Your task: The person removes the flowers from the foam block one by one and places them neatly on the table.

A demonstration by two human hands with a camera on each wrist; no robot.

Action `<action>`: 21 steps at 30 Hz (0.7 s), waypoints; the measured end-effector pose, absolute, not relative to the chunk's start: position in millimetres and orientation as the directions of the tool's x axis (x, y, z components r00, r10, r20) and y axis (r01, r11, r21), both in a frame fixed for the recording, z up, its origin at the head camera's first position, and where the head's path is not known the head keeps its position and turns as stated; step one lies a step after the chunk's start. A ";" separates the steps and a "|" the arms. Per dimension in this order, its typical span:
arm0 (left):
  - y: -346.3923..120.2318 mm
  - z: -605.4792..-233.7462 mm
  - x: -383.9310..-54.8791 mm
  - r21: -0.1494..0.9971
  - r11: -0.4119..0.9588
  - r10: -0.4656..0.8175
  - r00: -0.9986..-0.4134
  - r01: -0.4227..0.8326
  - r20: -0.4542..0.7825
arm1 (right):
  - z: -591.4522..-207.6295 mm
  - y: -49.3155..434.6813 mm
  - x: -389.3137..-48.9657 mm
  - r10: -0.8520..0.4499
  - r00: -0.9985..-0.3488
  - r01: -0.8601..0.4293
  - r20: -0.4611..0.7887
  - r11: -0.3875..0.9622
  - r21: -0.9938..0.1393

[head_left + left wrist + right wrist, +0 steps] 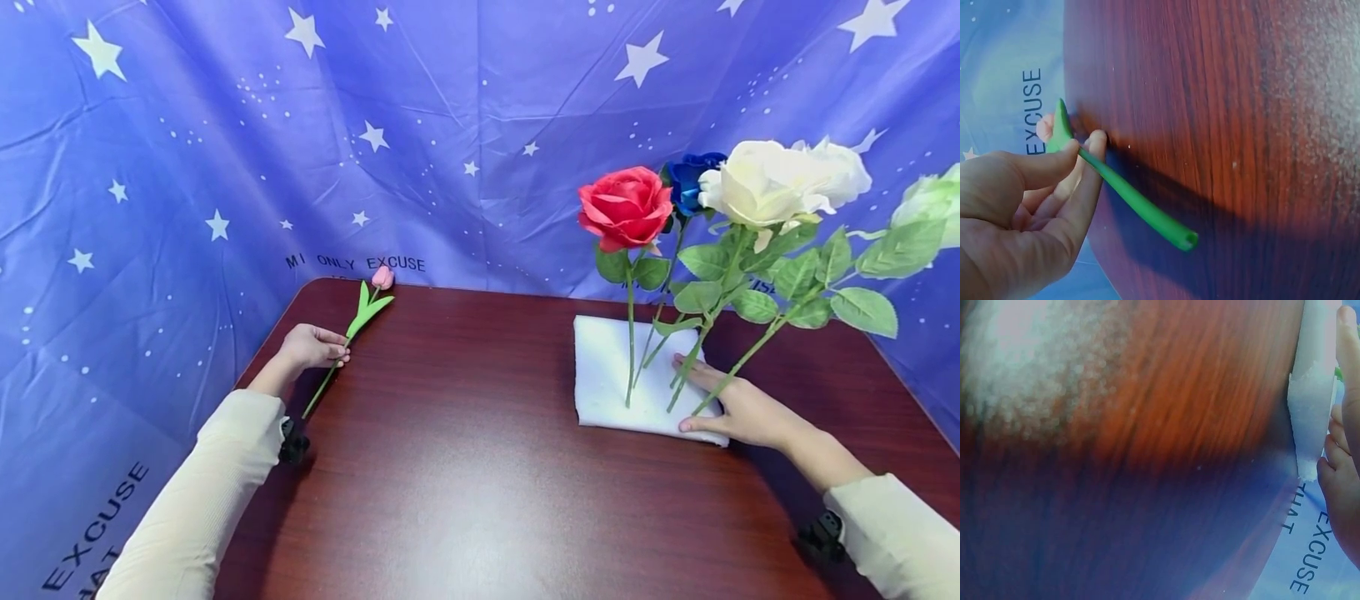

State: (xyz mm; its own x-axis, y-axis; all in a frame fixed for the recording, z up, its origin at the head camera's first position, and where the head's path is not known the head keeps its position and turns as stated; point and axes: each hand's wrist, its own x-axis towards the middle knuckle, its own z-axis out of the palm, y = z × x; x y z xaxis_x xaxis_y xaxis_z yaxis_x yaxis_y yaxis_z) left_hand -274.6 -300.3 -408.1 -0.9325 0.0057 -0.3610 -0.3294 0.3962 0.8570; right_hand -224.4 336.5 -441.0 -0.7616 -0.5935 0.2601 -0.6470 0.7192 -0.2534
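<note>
At the table's left, my left hand [313,346] pinches the thin green stem of a pink tulip [382,277] between thumb and fingers. The left wrist view shows the hollow end of the tulip stem [1154,215] pointing back toward the camera. On the right, my right hand [750,412] rests on a white foam block [603,367], its fingers stretched over the right part. From the block rise a red rose [626,208], a blue rose [686,185] and white roses [757,183] on leafy stems. The right wrist view catches only the block's rough edge [1310,419] and part of the hand.
A dark red-brown wooden table [465,450] lies under both hands. Behind and to the left hangs a blue cloth [480,125] with white stars and printed words. Another pale flower [930,212] reaches past the right border of the head view.
</note>
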 end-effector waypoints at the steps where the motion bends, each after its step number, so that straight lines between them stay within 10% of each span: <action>1: -299.8 -408.1 -274.7 0.851 0.408 -0.008 -0.934 -0.329 -0.357 | -440.9 336.5 -224.7 -0.595 -0.759 -0.649 0.264 0.717 -0.254; 21: -300.9 -408.8 -266.1 0.797 0.519 -0.123 -0.949 -0.310 -0.290 | -440.7 336.4 -223.2 -0.558 -0.801 -0.598 0.217 0.758 -0.261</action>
